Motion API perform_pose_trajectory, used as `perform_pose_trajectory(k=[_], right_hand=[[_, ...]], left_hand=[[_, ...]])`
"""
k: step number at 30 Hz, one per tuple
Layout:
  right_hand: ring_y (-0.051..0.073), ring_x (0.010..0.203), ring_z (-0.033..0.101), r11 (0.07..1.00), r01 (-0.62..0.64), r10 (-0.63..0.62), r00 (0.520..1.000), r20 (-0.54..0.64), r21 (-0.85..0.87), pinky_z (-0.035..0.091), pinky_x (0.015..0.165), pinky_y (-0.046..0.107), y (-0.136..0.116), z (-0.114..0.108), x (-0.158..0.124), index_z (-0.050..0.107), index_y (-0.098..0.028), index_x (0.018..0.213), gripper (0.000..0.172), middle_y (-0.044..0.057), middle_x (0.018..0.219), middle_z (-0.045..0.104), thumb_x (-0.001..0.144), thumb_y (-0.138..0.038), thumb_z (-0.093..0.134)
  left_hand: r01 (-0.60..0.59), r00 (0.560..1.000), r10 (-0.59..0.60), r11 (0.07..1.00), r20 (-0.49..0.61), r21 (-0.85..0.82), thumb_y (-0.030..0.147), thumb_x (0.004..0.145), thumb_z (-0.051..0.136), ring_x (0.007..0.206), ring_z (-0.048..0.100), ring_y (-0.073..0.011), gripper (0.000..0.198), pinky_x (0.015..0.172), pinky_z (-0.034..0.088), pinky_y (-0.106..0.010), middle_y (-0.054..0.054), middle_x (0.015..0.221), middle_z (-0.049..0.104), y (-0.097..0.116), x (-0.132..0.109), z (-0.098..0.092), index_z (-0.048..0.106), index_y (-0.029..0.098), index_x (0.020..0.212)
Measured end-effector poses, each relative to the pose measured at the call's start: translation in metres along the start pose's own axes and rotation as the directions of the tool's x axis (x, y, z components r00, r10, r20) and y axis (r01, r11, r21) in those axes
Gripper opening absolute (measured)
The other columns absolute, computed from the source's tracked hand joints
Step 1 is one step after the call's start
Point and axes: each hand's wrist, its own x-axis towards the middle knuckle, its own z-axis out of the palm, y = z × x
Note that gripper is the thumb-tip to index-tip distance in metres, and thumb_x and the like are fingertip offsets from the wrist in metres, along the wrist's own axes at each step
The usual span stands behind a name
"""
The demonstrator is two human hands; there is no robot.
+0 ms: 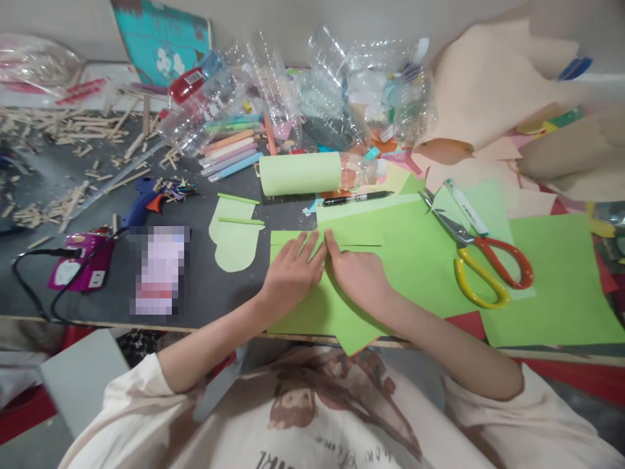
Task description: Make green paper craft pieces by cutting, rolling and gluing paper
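Observation:
My left hand (295, 264) lies with its fingers spread on a narrow light-green paper strip (356, 236), on top of a green paper sheet (307, 316). My right hand (359, 273) is beside it, its index finger stretched out and pressing on the strip close to the left fingertips. The other right fingers are mostly hidden beneath the hand. Neither hand lifts anything. Left of the hands lie pale green cut-out paper pieces (237, 244) with two thin green rolled sticks (239, 221). A black pen (359, 198) rests just beyond the strip.
Scissors (461, 238) with red and yellow handles and a white marker (466, 207) lie at right. Behind is a plastic bottle (359, 170) wrapped in green paper (300, 172). A phone (160, 270), a blue glue gun (141, 202) and scattered wooden sticks (88, 127) are left.

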Motion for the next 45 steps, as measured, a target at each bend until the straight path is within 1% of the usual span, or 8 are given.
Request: perform_pose_trajectory(k=[4, 12, 22, 29, 34, 38, 41, 45], right_hand=[[0.023, 0.061, 0.070, 1.000, 0.015, -0.014, 1.000, 0.026, -0.025, 0.046, 0.053, 0.026, 0.002, 0.001, -0.001, 0.024, -0.005, 0.151, 0.063, 0.012, 0.068, 0.072, 0.090, -0.006, 0.037], [0.022, 0.059, 0.070, 0.963, -0.231, 0.237, 0.971, 0.032, -0.139, 0.036, 0.046, 0.024, 0.052, 0.002, -0.028, 0.034, -0.010, 0.148, 0.054, 0.010, 0.063, 0.071, 0.095, -0.017, 0.036], [0.019, 0.054, 0.066, 0.958, -0.256, 0.260, 0.966, 0.013, -0.133, 0.026, 0.045, 0.025, 0.055, 0.014, -0.031, 0.032, -0.010, 0.149, 0.053, 0.008, 0.061, 0.069, 0.098, -0.023, 0.034], [0.022, 0.054, 0.066, 0.965, -0.242, 0.246, 0.969, 0.030, -0.101, 0.019, 0.045, 0.025, 0.060, 0.014, -0.031, 0.032, -0.012, 0.148, 0.054, 0.008, 0.059, 0.069, 0.101, -0.038, 0.033], [0.022, 0.054, 0.065, 0.981, -0.149, 0.139, 0.986, -0.093, -0.121, 0.016, 0.046, 0.025, 0.077, 0.019, -0.023, 0.046, -0.014, 0.139, 0.050, 0.008, 0.059, 0.069, 0.099, -0.042, 0.038], [0.019, 0.052, 0.062, 0.985, 0.023, -0.060, 0.975, -0.213, -0.173, 0.015, 0.048, 0.026, 0.094, 0.025, -0.008, 0.060, -0.015, 0.121, 0.039, 0.008, 0.064, 0.072, 0.098, -0.040, 0.041], [0.016, 0.048, 0.057, 0.967, 0.167, -0.224, 0.916, -0.332, -0.192, 0.017, 0.049, 0.027, 0.105, 0.030, 0.004, 0.069, -0.014, 0.100, 0.030, 0.006, 0.059, 0.069, 0.097, -0.029, 0.042], [0.014, 0.045, 0.053, 0.941, 0.316, -0.330, 0.769, -0.548, -0.123, 0.026, 0.048, 0.027, 0.110, 0.030, 0.010, 0.069, -0.017, 0.084, 0.030, 0.003, 0.052, 0.064, 0.095, -0.021, 0.042]], left_hand=[[-0.019, 0.999, 0.020, 0.999, -0.030, 0.028, 0.034, 0.099, 0.035, 0.128, 0.054, -0.0279, 0.045, 0.102, 0.044, -0.039, -0.013, 0.142, 0.053, -0.004, -0.003, 0.005, 0.053, 0.015, 0.136], [0.111, 0.993, -0.111, 0.994, 0.044, 0.022, 0.036, 0.099, 0.035, 0.124, 0.057, -0.0266, 0.047, 0.092, 0.047, -0.037, -0.013, 0.140, 0.056, -0.027, -0.020, -0.012, 0.053, 0.015, 0.137], [0.208, 0.972, -0.217, 0.974, 0.093, 0.094, 0.034, 0.098, 0.035, 0.117, 0.059, -0.0324, 0.045, 0.080, 0.048, -0.041, -0.019, 0.141, 0.053, -0.025, -0.028, -0.013, 0.052, 0.025, 0.138], [0.132, 0.988, -0.144, 0.972, 0.047, 0.193, 0.034, 0.097, 0.037, 0.109, 0.061, -0.0322, 0.042, 0.078, 0.047, -0.040, -0.020, 0.131, 0.060, -0.027, -0.023, -0.015, 0.056, 0.024, 0.134], [0.099, 0.995, -0.097, 0.962, -0.019, 0.254, 0.036, 0.097, 0.039, 0.102, 0.062, -0.0305, 0.049, 0.079, 0.047, -0.038, -0.020, 0.113, 0.068, -0.026, -0.014, -0.018, 0.053, 0.008, 0.135], [0.064, 0.998, -0.061, 0.985, -0.023, 0.161, 0.036, 0.096, 0.040, 0.107, 0.060, -0.0298, 0.045, 0.088, 0.046, -0.039, -0.018, 0.117, 0.067, -0.025, -0.002, -0.014, 0.061, 0.009, 0.125], [0.049, 0.999, -0.049, 0.997, 0.004, 0.058, 0.034, 0.095, 0.044, 0.114, 0.058, -0.0295, 0.043, 0.093, 0.045, -0.040, -0.018, 0.122, 0.065, -0.025, 0.007, -0.009, 0.060, 0.010, 0.126], [0.073, 0.996, -0.072, 0.997, 0.054, -0.006, 0.032, 0.093, 0.046, 0.101, 0.064, -0.0279, 0.038, 0.084, 0.048, -0.038, -0.015, 0.111, 0.070, -0.026, 0.015, -0.012, 0.063, 0.012, 0.120]])
